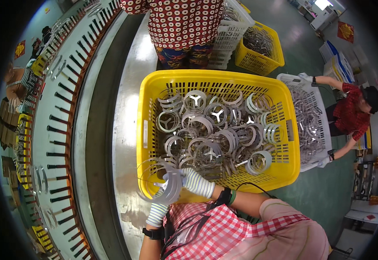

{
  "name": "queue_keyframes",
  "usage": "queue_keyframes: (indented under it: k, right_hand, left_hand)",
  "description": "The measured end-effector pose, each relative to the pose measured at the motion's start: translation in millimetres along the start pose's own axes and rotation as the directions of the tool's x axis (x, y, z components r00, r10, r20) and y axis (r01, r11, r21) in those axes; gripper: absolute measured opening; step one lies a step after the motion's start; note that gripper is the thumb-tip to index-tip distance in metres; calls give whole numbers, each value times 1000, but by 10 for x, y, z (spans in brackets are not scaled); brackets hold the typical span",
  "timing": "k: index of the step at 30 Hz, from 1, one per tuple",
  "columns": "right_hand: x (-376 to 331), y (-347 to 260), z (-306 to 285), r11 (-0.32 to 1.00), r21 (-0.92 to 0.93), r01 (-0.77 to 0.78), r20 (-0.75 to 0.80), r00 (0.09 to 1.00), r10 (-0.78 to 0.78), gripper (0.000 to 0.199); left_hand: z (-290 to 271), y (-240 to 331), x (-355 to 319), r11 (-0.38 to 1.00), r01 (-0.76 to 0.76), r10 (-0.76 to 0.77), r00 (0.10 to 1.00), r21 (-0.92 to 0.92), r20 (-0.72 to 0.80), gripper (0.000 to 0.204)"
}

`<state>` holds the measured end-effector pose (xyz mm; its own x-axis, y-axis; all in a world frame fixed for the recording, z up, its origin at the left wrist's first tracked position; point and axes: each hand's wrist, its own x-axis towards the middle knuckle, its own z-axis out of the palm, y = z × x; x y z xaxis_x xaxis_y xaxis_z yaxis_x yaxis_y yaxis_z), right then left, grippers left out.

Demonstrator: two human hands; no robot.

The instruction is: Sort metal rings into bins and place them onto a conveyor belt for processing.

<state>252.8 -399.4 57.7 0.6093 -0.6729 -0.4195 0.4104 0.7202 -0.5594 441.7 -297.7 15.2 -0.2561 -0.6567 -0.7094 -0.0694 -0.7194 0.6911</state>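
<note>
A small stack of shiny metal rings [174, 188] is held at the near left corner of a yellow plastic basket [217, 77]. My right hand [198, 183], in a striped knit glove, grips the stack from its right side, fingers closed on the rim. From below, my left hand [157, 212], gloved alike, closes around the same stack; the rings cover part of its fingers. Many similar rings [217, 113], some with three-spoked centres, lie heaped in the basket beyond my hands.
To the left, a curved conveyor [59, 125] carries a row of dark pegs beside a metal ledge [126, 130]. A co-worker in a patterned top [184, 21] stands ahead. At right, another person [353, 108] grips a white basket [327, 130] of metal parts. Another yellow basket [262, 65] stands on the floor.
</note>
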Motion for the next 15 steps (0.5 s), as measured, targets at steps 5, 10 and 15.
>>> queue_keyframes:
  k: [5, 10, 15]
  right_hand:
    - [-42, -295, -360, 494, -852, 172, 67, 972, -223, 35]
    - [-33, -911, -1369, -381, -888, -259, -34, 862, -506, 29]
    - [21, -593, -1763, -547, -835, -57, 185, 908, -377, 13]
  left_hand:
    - [173, 638, -486, 996, -83, 87, 991, 45, -101, 29]
    - [-153, 997, -306, 953, -176, 132, 974, -245, -185, 26]
    - [-861, 124, -488, 878, -477, 407, 778, -29, -479, 31]
